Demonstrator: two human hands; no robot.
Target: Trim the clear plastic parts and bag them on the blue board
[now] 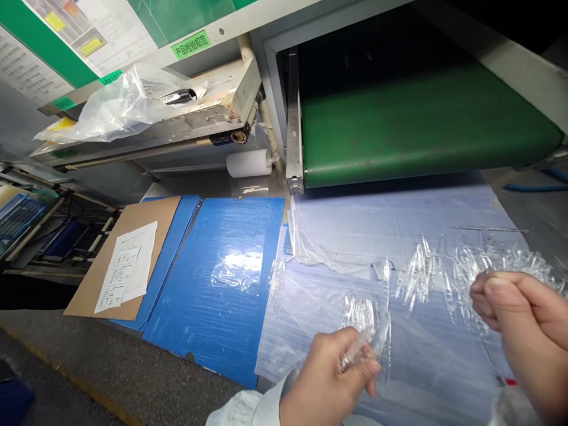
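My left hand (331, 376) is closed round several slender clear plastic pieces (355, 355) at the lower middle of the view. Just beyond it, a small bunch of similar clear pieces (359, 313) lies on the pale film-covered surface. My right hand (523, 313) is pinched shut at the right, over the near edge of a wide pile of clear plastic pieces (510, 257); what its fingertips hold cannot be made out. Between the hands lies another group of clear pieces (417, 272). One long clear piece (386, 284) lies beside the small bunch.
A green conveyor belt (421, 130) runs behind the work surface. Leftward are a blue board (190, 296) with a clear bag (239, 266), and a brown cardboard sheet (93, 284) with papers. A shelf (213, 106) carries a plastic bag. Under my right hand shows a red-ended item (510, 382).
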